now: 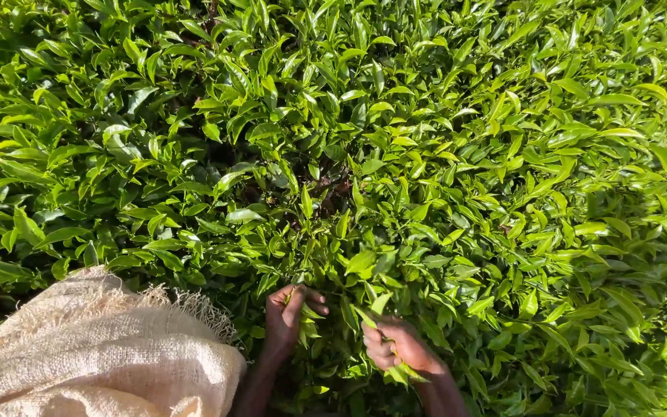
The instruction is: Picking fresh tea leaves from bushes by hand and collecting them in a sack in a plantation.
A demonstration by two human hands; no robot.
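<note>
Picking: both hands work low in a dense bush of glossy green pointed leaves (364,154).
Left hand (286,315): fingers pinched shut on a slender leafy shoot (308,313).
Right hand (395,345): closed round a bunch of plucked bright-green leaves (407,374).
Sack: coarse beige frayed-edge burlap cloth (110,355), lower left, beside the left wrist.

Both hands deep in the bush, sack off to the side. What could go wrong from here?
1. The right hand already holds a bunch of leaves; some poke out below the fingers and may drop as it grips more.
2. The left hand pinches a shoot amid dense foliage, so it could tear off older leaves too.
3. The sack lies left of both hands, its mouth not visible; leaves carried across might spill into the bush.
</note>
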